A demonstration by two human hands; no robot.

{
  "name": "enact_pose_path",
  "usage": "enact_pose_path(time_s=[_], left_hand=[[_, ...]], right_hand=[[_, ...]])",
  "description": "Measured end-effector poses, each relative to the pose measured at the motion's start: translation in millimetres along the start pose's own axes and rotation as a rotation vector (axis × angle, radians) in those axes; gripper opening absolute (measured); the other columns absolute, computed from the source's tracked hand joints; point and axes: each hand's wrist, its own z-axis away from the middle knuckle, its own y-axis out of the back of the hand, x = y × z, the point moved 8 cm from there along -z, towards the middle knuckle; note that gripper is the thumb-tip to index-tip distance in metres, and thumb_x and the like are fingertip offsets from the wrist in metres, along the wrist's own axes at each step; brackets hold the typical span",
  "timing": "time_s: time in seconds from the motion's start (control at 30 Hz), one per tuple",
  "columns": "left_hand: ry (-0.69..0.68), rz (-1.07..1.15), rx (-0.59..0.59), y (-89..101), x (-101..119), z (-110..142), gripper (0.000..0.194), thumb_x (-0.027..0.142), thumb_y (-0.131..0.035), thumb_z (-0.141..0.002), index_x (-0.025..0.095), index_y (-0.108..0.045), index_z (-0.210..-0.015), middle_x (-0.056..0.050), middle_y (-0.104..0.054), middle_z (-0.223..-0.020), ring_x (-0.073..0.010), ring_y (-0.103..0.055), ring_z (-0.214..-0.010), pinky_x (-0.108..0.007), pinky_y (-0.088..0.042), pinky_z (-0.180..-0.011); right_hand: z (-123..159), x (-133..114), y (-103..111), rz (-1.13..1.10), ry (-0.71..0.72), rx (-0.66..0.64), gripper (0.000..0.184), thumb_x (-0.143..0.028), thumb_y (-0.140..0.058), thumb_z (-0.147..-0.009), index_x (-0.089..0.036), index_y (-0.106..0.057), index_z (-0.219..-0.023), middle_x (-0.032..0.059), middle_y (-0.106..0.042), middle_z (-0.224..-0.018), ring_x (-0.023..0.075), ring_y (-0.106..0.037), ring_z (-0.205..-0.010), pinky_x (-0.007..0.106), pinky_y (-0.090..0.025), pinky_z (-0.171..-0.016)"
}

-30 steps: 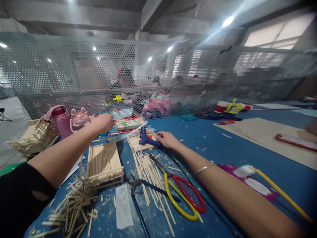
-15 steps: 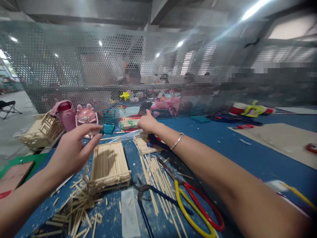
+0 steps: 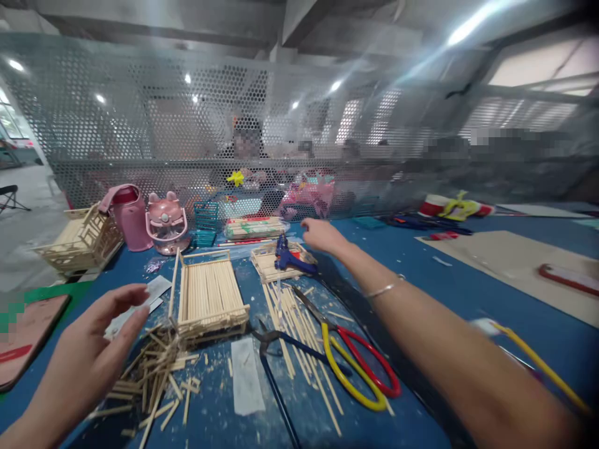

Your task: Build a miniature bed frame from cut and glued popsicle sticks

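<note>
My left hand [image 3: 87,352] hovers above the table at the left, thumb and fingers apart and nothing between them. Close to it are a heap of cut stick pieces [image 3: 150,386] and a tray-like frame of wooden sticks [image 3: 213,290]. My right hand [image 3: 325,236] reaches toward the back with fingers loosely extended, and no object shows in it. Just left of that hand, a blue glue gun [image 3: 292,259] rests on a smaller stick panel [image 3: 264,265]. Behind the gun lies a plastic-wrapped bundle of sticks [image 3: 255,229].
Long loose sticks [image 3: 304,349], blue-handled cutters [image 3: 276,386] and red-and-yellow scissors [image 3: 355,368] lie in front. At the back left stand a pink bottle [image 3: 131,221], a pink bear-eared cup [image 3: 166,221] and another stick model [image 3: 82,240]. A perforated metal screen [image 3: 154,131] closes the rear.
My right hand has moved right, away from the wrapped bundle, uncovering the glue gun. My left hand has moved down and left, clear of the stick frame. The camera view has shifted slightly.
</note>
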Motion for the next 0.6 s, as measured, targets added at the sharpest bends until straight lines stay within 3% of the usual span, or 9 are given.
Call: enact_pose_path(time_s=[0.07,0.13,0.23,0.33,0.47,0.6], left_hand=[[0.04,0.026,-0.01,-2.6,4.5,-1.9,0.031,0.048,-0.061,-0.065,0.026,-0.062,-0.087,-0.004,-0.068,-0.084,-0.026,-0.063,-0.075,-0.036,-0.05,-0.063],[0.029,0.144,0.055,-4.4,15.3,-5.6,0.031,0.044,-0.06,-0.067,0.023,-0.057,-0.09,-0.004,-0.063,-0.083,-0.0212,-0.06,-0.075,-0.034,-0.049,-0.071],[0.01,0.308,0.143,-14.9,24.8,-7.7,0.027,0.038,-0.059,-0.072,0.02,-0.053,-0.091,-0.002,-0.057,-0.083,-0.0158,-0.057,-0.077,-0.028,-0.047,-0.072],[0.031,0.349,0.188,-28.6,16.3,1.2,0.024,0.037,-0.053,-0.078,0.018,-0.05,-0.092,-0.001,-0.052,-0.08,-0.0136,-0.054,-0.074,-0.027,-0.045,-0.07],[0.034,0.268,0.062,-46.5,1.0,18.9,0.027,0.039,-0.048,-0.081,0.018,-0.046,-0.098,-0.003,-0.052,-0.086,-0.0157,-0.053,-0.08,-0.029,-0.046,-0.07],[0.058,0.186,-0.104,-57.6,-3.8,27.3,0.042,0.041,-0.059,-0.072,0.019,-0.043,-0.104,-0.006,-0.054,-0.097,-0.0198,-0.056,-0.089,-0.033,-0.048,-0.072]], right_hand=[[24.2,9.9,-15.1,-0.047,-0.023,-0.087,0.033,-0.017,-0.053,-0.072,-0.014,-0.064,-0.103,0.0103,-0.069,-0.099,0.0211,-0.063,-0.084,0.024,-0.044,-0.067],[44.7,11.9,-28.6,-0.091,-0.028,-0.138,0.038,-0.019,-0.058,-0.068,-0.014,-0.063,-0.105,0.0083,-0.07,-0.097,0.0194,-0.064,-0.079,0.022,-0.044,-0.062],[64.2,7.6,-40.7,-0.136,-0.031,-0.13,0.051,-0.016,-0.059,-0.067,-0.012,-0.055,-0.118,0.0095,-0.068,-0.103,0.0197,-0.063,-0.083,0.022,-0.045,-0.065],[73.0,1.0,-45.6,-0.157,-0.005,-0.098,0.045,-0.01,-0.056,-0.068,-0.014,-0.057,-0.113,0.0089,-0.067,-0.106,0.0207,-0.062,-0.091,0.023,-0.044,-0.072],[80.2,1.4,-46.7,-0.148,0.026,-0.073,0.03,-0.008,-0.054,-0.069,-0.017,-0.064,-0.096,0.0071,-0.069,-0.099,0.0225,-0.061,-0.091,0.024,-0.043,-0.073],[87.9,6.9,-36.4,-0.132,0.017,-0.059,0.044,-0.012,-0.059,-0.066,-0.017,-0.058,-0.11,0.0074,-0.068,-0.1,0.0222,-0.062,-0.087,0.025,-0.044,-0.07]])
